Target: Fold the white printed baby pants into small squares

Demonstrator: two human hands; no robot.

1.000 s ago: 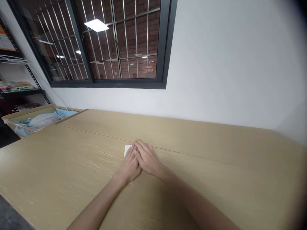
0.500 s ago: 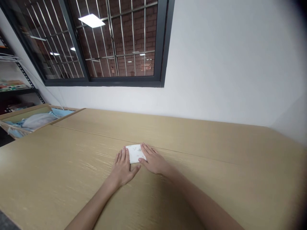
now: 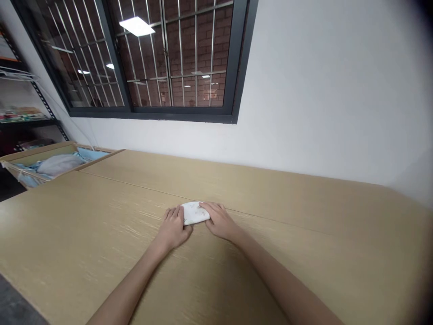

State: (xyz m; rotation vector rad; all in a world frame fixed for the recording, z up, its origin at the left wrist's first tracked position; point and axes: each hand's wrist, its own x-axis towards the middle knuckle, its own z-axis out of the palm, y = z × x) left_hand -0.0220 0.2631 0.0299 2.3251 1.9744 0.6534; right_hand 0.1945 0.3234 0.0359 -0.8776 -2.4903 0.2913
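A small white folded cloth (image 3: 195,213) with faint printed marks lies on the wooden tabletop, slightly bowed between my hands. I cannot tell exactly what kind of cloth it is. At its left edge my left hand (image 3: 174,228) is closed, with the fingers curled over the side and the thumb at the near corner. My right hand (image 3: 220,222) grips the opposite edge, its fingers bent over the top and the thumb tucked under the near side. Parts of both edges are hidden by my fingers.
The wide tan tabletop (image 3: 101,216) has a seam running across it behind my hands. To the left stands a wooden-framed bin (image 3: 61,146) holding blue and whitish material. Behind are a white wall (image 3: 304,90), a barred window (image 3: 233,90) and a shelf rack (image 3: 47,101).
My fingers, flat on the white cloth before, have curled around its two sides. The cloth went from lying flat to slightly bowed. The view has shifted a little.
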